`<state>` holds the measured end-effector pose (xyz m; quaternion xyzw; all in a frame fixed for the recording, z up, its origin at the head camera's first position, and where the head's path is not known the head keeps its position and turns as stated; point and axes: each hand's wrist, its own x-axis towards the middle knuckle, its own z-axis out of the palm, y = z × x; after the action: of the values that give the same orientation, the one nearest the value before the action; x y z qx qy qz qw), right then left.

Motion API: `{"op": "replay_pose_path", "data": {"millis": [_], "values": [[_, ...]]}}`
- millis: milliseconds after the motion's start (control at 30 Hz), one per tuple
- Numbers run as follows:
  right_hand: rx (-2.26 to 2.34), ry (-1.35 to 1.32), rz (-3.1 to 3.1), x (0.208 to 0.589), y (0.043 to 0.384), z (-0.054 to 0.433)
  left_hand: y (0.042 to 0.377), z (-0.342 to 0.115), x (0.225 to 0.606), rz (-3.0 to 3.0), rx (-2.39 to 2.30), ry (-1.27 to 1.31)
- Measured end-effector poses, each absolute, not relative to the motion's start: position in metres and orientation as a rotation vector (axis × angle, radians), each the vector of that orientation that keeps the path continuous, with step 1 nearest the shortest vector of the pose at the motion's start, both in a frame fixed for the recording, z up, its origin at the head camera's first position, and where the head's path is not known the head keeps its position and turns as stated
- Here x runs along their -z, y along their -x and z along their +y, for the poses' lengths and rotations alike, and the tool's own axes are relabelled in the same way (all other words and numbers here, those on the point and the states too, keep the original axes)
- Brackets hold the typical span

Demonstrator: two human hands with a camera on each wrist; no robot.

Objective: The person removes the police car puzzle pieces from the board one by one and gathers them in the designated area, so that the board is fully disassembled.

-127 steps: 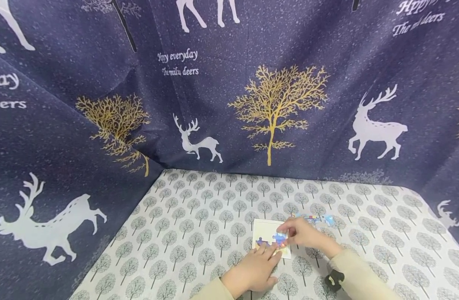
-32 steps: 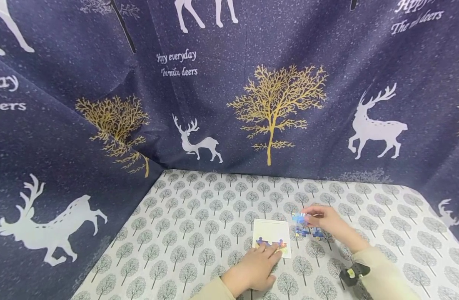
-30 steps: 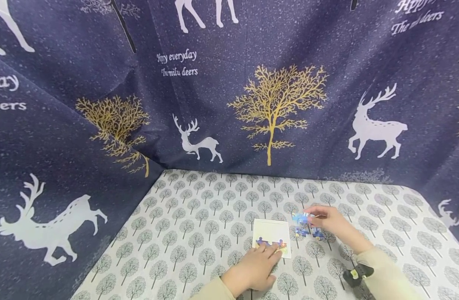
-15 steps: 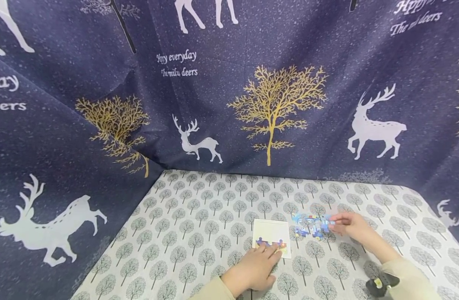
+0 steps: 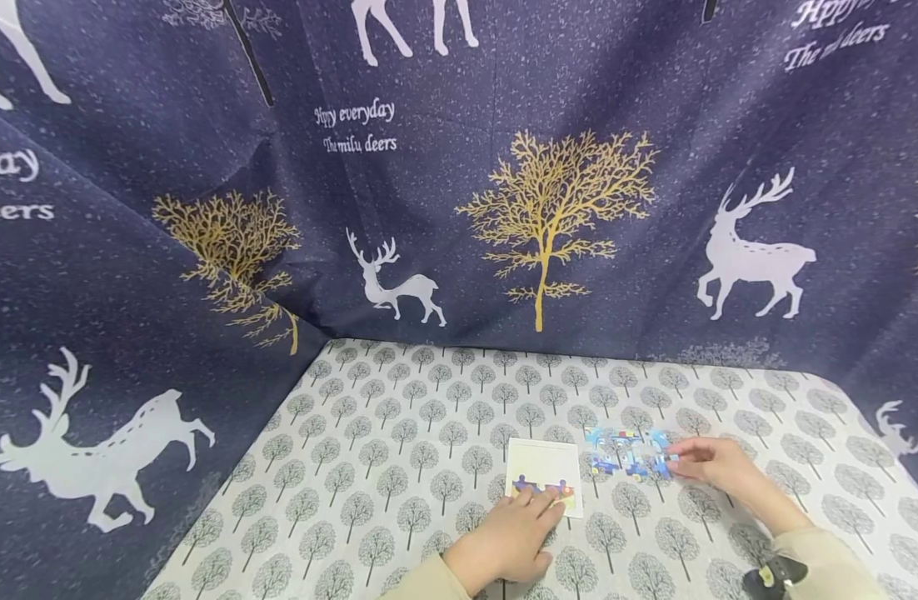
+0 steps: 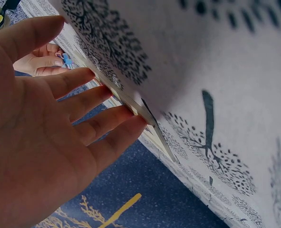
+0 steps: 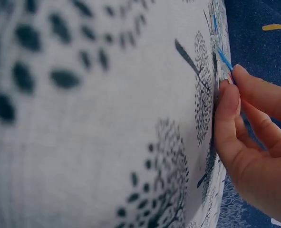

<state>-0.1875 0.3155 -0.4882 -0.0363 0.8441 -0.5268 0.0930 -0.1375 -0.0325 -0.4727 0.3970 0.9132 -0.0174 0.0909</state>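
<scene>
My left hand [image 5: 504,537] lies with fingers stretched over the lower part of a shallow, cream puzzle tray [image 5: 543,457], as the left wrist view also shows at the tray edge [image 6: 154,128]. Purple and yellow puzzle pieces [image 5: 529,484] line the tray's bottom, partly hidden by those fingers. To the right of the tray, my right hand [image 5: 717,468] pinches a blue puzzle piece [image 7: 225,60] between thumb and finger, low over the cloth. It sits at the right end of a group of blue jigsaw pieces [image 5: 615,452].
A white cloth with a tree print [image 5: 399,467] covers the table. Dark blue fabric [image 5: 459,208] with deer and gold trees hangs behind and at the left. A black wrist strap device [image 5: 775,577] sits on the right sleeve.
The right hand has taken a blue piece off the tray to the loose pieces, then moved right along them to their right end. The left hand has stayed on the tray.
</scene>
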Motion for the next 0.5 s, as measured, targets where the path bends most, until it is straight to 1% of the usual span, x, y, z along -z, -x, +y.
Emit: {"op": "replay_pose_path", "data": {"millis": [300, 500], "values": [[1.345, 0.009, 2.730, 0.4880, 0.1897, 0.3100, 0.1367, -0.0303, 0.4716, 2.708, 0.059, -1.163], [1.264, -0.045, 2.766, 0.4845, 0.1903, 0.3075, 0.1369, -0.0291, 0.4750, 2.703, 0.104, -1.175]]}}
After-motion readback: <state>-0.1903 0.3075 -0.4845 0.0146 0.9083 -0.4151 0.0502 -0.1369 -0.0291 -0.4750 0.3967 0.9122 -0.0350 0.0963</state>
